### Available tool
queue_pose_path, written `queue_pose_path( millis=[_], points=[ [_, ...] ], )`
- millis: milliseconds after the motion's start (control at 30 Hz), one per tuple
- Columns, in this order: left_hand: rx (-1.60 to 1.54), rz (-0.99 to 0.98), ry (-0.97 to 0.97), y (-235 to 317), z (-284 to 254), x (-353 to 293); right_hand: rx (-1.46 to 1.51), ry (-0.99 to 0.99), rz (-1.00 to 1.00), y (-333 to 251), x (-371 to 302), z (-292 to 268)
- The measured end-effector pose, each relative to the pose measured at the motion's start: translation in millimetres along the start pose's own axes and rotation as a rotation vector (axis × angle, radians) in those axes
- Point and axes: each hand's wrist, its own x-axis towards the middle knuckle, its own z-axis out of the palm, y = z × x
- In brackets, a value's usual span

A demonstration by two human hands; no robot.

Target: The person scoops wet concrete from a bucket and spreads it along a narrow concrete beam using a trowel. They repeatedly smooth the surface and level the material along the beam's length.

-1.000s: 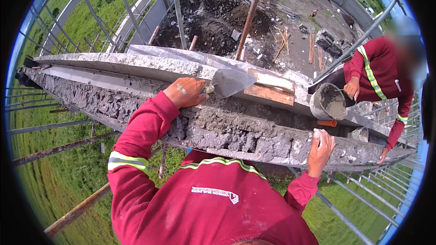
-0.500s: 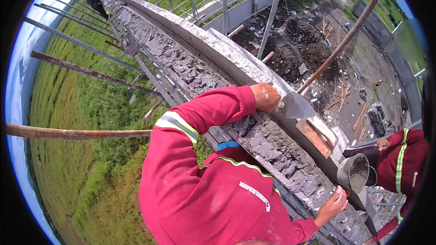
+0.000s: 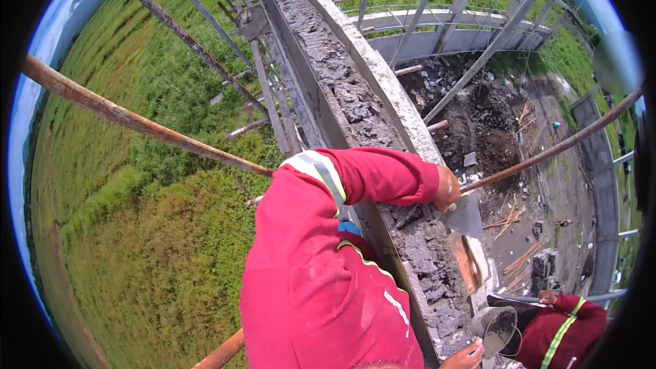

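My left hand (image 3: 447,189) is closed round the handle of a trowel (image 3: 465,218), over the inner side of the wall top. The trowel's flat grey blade points to the right and toward me. Below it lies rough wet mortar (image 3: 425,249) in a long channel. My right hand (image 3: 466,356) is partly cut off at the lower edge, its bent fingers at the near side of a bucket (image 3: 496,326). Grey mix shows inside the tilted bucket. Whether the fingers bear its weight is hard to see.
A co-worker in a red sleeve (image 3: 567,324) stands beside the bucket, a hand on a pipe. A brown board (image 3: 463,263) leans near the trowel. Rusty poles (image 3: 157,135) cross on the left above grass far below. Rubble and dirt (image 3: 492,143) lie below right.
My view has turned, so the wall now runs more straight ahead. The left hand still grips the trowel near the wall's inner edge. My right hand and the bucket sit lower in view.
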Motion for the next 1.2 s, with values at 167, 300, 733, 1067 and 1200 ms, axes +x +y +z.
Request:
queue_pose_path(
  millis=[167,300,733,1067,1200],
  points=[
    [-0.027,0.003,0.003,3.1,-4.4,-4.9,-0.188,-0.266,0.457,-12.1,-7.0,-10.2],
    [-0.002,0.004,0.011,4.7,-8.4,-8.3,-0.068,-0.023,0.031,3.7,-10.5,-3.1],
    [-0.055,-0.009,0.007,7.7,-19.0,-18.0,-0.198,-0.217,0.450,-23.9,-15.1,-15.9],
    [-0.047,-0.017,-0.042,7.5,-22.3,-18.1,-0.166,-0.203,0.437,-31.7,-2.6,-14.8],
    [-0.047,-0.027,-0.063,8.7,-24.7,-18.3,-0.189,-0.222,0.410,-30.4,-3.0,-13.7]
  ],
)
